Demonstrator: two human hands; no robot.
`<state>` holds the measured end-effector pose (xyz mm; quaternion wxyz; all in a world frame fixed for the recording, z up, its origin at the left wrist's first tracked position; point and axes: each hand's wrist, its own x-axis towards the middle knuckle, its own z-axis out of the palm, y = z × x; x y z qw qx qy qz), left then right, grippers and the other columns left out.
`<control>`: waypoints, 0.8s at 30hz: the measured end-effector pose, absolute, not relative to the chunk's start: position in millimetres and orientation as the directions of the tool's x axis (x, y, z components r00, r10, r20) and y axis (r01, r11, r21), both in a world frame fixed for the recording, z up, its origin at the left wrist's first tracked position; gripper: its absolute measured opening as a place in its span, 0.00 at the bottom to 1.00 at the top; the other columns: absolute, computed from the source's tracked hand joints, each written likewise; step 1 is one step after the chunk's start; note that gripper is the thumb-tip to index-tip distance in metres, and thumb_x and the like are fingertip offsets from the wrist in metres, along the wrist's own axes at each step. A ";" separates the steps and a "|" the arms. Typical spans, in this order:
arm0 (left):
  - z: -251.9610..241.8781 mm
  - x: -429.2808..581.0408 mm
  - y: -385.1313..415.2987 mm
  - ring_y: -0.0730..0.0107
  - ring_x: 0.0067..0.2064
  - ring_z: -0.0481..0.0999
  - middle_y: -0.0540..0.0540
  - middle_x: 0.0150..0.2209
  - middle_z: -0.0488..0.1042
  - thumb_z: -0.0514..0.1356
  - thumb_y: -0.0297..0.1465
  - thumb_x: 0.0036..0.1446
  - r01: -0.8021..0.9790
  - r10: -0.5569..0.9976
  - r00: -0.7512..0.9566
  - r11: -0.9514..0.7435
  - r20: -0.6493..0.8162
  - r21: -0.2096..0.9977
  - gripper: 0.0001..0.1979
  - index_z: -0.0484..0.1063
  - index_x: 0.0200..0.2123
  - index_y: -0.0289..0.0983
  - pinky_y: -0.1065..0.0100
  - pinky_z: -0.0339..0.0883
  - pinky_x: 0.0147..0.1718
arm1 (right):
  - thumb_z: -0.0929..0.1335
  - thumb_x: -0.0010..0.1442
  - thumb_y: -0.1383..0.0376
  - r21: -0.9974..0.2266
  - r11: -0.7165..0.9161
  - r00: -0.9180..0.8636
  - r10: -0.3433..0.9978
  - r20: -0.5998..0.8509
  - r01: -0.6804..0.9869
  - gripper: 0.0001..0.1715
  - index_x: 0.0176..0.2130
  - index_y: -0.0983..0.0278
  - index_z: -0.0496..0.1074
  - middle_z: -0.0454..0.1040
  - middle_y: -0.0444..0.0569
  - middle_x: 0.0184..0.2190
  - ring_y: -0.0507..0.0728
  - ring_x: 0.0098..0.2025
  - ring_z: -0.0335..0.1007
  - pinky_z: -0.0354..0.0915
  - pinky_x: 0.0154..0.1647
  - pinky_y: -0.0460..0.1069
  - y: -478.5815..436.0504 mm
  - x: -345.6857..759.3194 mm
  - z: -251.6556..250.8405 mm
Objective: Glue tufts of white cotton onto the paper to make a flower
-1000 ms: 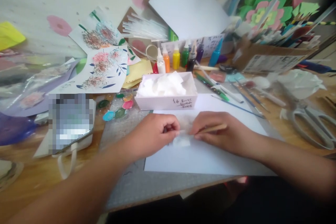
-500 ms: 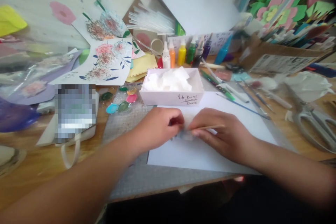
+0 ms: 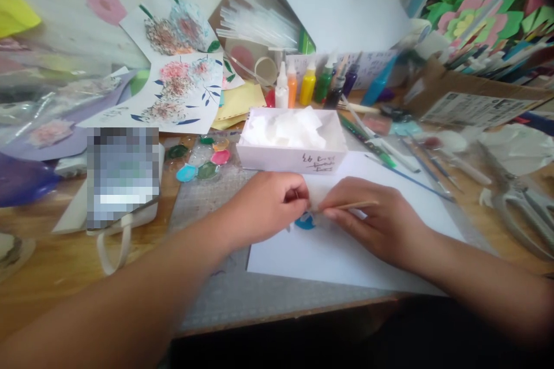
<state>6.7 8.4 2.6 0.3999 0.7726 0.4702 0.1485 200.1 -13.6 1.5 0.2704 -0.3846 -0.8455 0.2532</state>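
My left hand (image 3: pixel 277 204) is closed in a pinch over the white paper (image 3: pixel 281 256), beside a small pale piece of tissue (image 3: pixel 314 199) that spans the gap between my hands. My right hand (image 3: pixel 374 219) is closed on a thin wooden stick (image 3: pixel 357 205), which lies across its fingers. The right fingertips meet the tissue's other side; the exact grip is blurred. Just below the fingertips, a bright blue paint mark (image 3: pixel 305 222) shows on the paper. Behind my hands stands a white box (image 3: pixel 277 158) filled with white tissue pieces (image 3: pixel 298 127).
A paint palette (image 3: pixel 206 171) with several colours sits left of the box. Paint bottles (image 3: pixel 308 86) line up behind it. Large scissors (image 3: pixel 515 202) and thin brushes (image 3: pixel 411 177) lie right. A device with a pixelated screen (image 3: pixel 123 179) stands left on the wooden table (image 3: pixel 56 277).
The tissue piece between my hands has lifted off the paper, and the blue mark beneath now shows clearly. The camera view has shifted slightly. Both hands remain pinched.
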 end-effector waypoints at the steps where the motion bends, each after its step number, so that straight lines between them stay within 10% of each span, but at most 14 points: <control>1: 2.5 5.7 8.5 0.78 0.24 0.66 0.54 0.23 0.69 0.53 0.31 0.51 0.603 0.846 0.512 -0.235 -0.145 0.763 0.05 0.68 0.27 0.37 0.75 0.56 0.22 | 0.63 0.57 0.66 -0.636 0.575 -0.558 0.788 0.260 0.514 0.07 0.31 0.62 0.71 0.73 0.47 0.29 0.53 0.33 0.67 0.63 0.34 0.47 -13.1 199.1 1.0; 15: 2.3 9.7 7.2 0.76 0.25 0.63 0.55 0.24 0.64 0.62 0.37 0.43 0.707 0.845 0.520 -0.344 -0.125 0.618 0.16 0.63 0.36 0.40 0.73 0.51 0.22 | 0.64 0.57 0.65 -0.871 0.254 -0.379 0.922 0.086 0.420 0.10 0.27 0.63 0.73 0.73 0.46 0.31 0.52 0.32 0.69 0.63 0.32 0.46 -6.2 201.5 3.8; 24: -4.6 11.2 9.5 0.75 0.24 0.62 0.54 0.23 0.64 0.59 0.35 0.46 0.713 0.889 0.452 -0.309 -0.075 0.630 0.13 0.64 0.36 0.38 0.71 0.49 0.22 | 0.63 0.58 0.65 -0.877 0.430 -0.192 0.899 0.393 0.216 0.11 0.25 0.59 0.71 0.70 0.45 0.30 0.55 0.37 0.67 0.62 0.38 0.50 -8.5 217.4 17.2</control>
